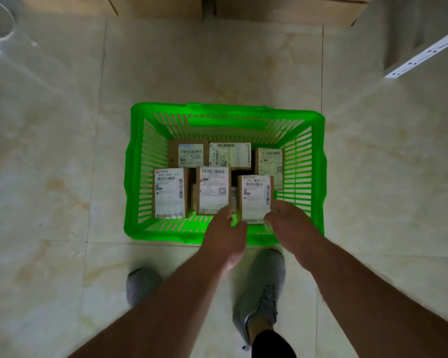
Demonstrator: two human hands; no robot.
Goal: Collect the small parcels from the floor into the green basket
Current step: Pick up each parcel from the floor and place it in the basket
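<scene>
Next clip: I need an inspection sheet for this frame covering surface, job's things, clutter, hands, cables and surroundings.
Surface: pale marbled floor tiles.
Job's things: green basket on the floor; six labelled parcels inside, none seen on the floor outside it.
Clutter: nothing seen.
Hands: left hand over the basket's near rim, fingers hidden; right hand curled at the near-right parcel, grip unclear.
Cables: nothing seen.
Surroundings: cardboard boxes along the far edge, white shelf rail at right, grey shoes below.
</scene>
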